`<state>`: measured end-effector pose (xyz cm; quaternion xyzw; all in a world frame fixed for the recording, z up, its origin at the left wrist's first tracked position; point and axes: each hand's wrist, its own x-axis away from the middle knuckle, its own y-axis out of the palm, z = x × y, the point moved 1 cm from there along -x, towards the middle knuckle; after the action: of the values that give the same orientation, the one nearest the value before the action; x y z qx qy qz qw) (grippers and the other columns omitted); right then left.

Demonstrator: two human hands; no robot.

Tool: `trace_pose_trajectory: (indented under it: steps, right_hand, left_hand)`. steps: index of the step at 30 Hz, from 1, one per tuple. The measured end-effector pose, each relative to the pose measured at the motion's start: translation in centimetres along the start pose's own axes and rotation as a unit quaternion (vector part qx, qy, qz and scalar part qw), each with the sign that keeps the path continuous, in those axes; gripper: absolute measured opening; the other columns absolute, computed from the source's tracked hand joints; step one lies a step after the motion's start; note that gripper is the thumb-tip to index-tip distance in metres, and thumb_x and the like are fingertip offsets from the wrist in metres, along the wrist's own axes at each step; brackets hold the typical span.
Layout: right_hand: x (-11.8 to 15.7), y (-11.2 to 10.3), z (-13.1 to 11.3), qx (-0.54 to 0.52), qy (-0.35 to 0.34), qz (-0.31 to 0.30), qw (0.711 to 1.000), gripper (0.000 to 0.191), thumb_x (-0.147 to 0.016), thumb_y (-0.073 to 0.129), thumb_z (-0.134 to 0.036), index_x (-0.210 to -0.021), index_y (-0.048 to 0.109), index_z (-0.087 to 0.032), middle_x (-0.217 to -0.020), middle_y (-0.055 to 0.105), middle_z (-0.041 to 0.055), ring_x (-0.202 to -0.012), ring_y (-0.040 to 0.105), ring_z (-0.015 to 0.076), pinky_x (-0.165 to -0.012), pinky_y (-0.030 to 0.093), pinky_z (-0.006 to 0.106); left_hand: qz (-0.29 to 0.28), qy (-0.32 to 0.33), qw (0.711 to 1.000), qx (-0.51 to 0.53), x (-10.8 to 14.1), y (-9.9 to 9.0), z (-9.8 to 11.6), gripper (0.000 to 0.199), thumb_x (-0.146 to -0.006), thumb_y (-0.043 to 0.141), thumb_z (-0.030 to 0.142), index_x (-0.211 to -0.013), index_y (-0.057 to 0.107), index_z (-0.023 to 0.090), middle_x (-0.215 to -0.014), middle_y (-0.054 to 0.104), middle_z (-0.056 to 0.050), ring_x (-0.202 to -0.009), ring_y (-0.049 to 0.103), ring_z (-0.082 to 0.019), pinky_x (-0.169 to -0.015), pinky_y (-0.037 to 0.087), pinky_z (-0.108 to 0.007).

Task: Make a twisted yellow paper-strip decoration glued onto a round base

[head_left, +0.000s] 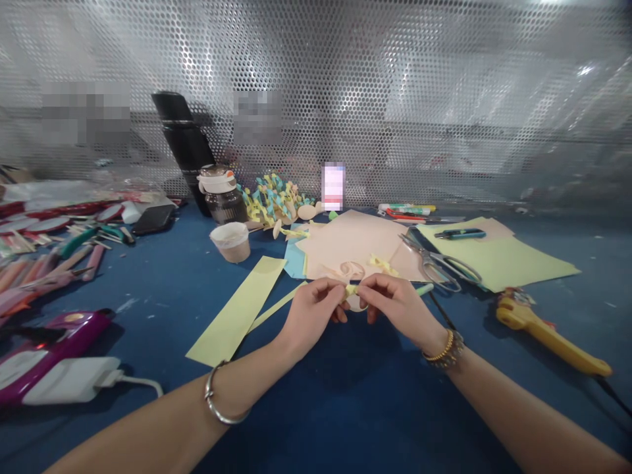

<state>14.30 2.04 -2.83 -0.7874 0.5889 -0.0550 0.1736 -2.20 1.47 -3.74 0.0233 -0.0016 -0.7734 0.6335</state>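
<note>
My left hand (316,304) and my right hand (391,297) meet in front of me, both closed in a pinch. Between their fingertips is a small piece of yellow paper (351,289), partly covered by the fingers. A pale round piece (356,303) shows just below it, between the hands. Left of my left hand lie a wide yellow paper strip (239,309) and a narrow yellow strip (276,308). Pink paper sheets (355,240) lie just beyond my hands, with curled pink strips (351,270) and yellow paper scraps (384,264) on their near edge.
Scissors (444,262) and a yellow glue gun (553,334) lie to the right, near yellow sheets (518,257) bearing a cutter (460,234). A white cup (231,242), a jar (222,197) and a black bottle (185,148) stand left. A purple power strip (64,342) lies at far left.
</note>
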Motion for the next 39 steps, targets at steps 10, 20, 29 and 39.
trace_pose_trajectory:
  steps: [10,20,29,39]
  right_hand:
    - [-0.14,-0.11,-0.12,-0.012,0.000,0.003,1.000,0.021,-0.086,0.054,-0.034,-0.076,0.059,-0.016,-0.065,0.058,-0.0022,-0.047,0.057,0.0080,-0.050,0.045,0.022]
    - [0.01,-0.03,0.03,-0.023,0.006,0.008,1.000,0.022,-0.085,0.055,-0.035,-0.074,0.059,-0.016,-0.064,0.058,-0.0022,-0.047,0.057,0.0082,-0.049,0.045,0.022]
    - [0.16,0.39,0.14,-0.083,0.023,0.005,0.996,0.024,-0.085,0.055,-0.035,-0.071,0.058,-0.016,-0.064,0.057,-0.0024,-0.046,0.055,0.0074,-0.048,0.045,0.022]
    - [0.28,0.68,0.31,-0.108,0.044,0.015,0.993,0.026,-0.085,0.056,-0.037,-0.070,0.058,-0.016,-0.060,0.058,-0.0025,-0.045,0.054,0.0072,-0.047,0.043,0.020]
  left_hand:
    - [-0.003,0.015,1.000,-0.022,-0.03,0.00,0.09,0.017,-0.079,0.062,0.030,-0.075,0.064,0.013,-0.060,0.061,0.000,-0.050,0.057,-0.009,-0.050,0.046,-0.019]
    - [-0.007,0.006,0.999,-0.035,0.00,0.14,0.07,0.016,-0.079,0.061,0.029,-0.074,0.063,0.014,-0.062,0.061,0.000,-0.050,0.058,-0.009,-0.049,0.044,-0.020]
    - [-0.031,-0.024,0.999,0.021,0.37,0.07,0.31,0.023,-0.083,0.055,0.034,-0.074,0.062,0.014,-0.065,0.062,-0.001,-0.050,0.058,-0.009,-0.050,0.043,-0.021]
    - [-0.021,-0.051,0.998,0.021,0.55,0.02,0.39,0.020,-0.081,0.061,0.032,-0.076,0.063,0.013,-0.066,0.064,-0.002,-0.053,0.060,-0.010,-0.051,0.045,-0.020]
